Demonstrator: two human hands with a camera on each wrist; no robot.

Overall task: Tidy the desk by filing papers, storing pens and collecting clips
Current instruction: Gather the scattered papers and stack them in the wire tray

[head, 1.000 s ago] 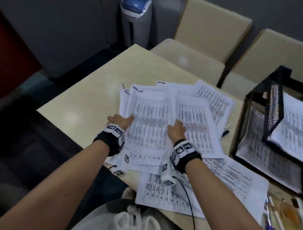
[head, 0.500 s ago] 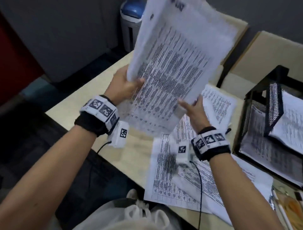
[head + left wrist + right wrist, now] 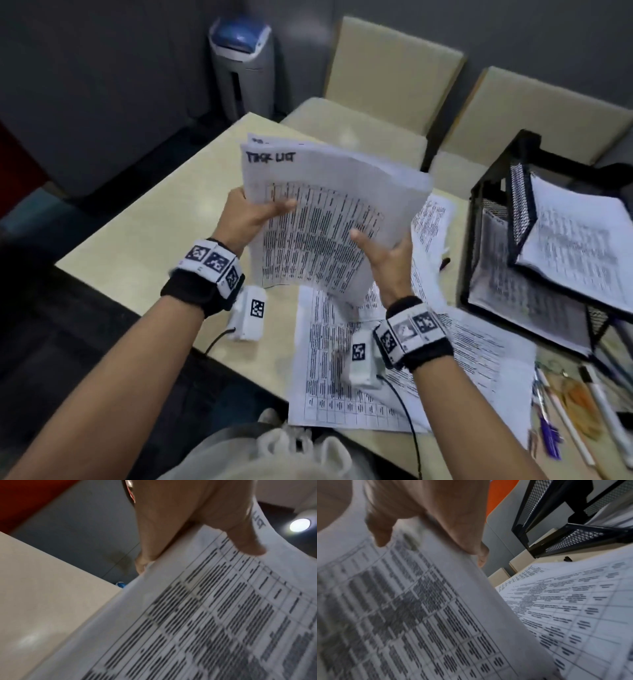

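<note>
A stack of printed sheets [image 3: 325, 212] headed "TASK LIST" is held upright above the desk [image 3: 144, 246]. My left hand [image 3: 250, 216] grips its left edge, thumb on the front face [image 3: 247, 543]. My right hand [image 3: 383, 253] grips the right edge, thumb on the front and fingers behind [image 3: 481, 555]. More printed sheets [image 3: 346, 370] lie flat on the desk under my right wrist. The black mesh file tray [image 3: 496, 240] at the right holds papers in two tiers. Several pens [image 3: 565, 411] lie at the desk's near right corner.
Two beige chairs [image 3: 394, 82] stand behind the desk. A grey bin with a blue lid [image 3: 243, 65] is on the floor beyond the far left corner. The desk's left half is bare tabletop. A small dark object [image 3: 445, 263] lies beside the loose sheets.
Both hands lifted the stack off the desk, raised it high, then brought it lower and more upright. The sheets left on the desk stayed put.
</note>
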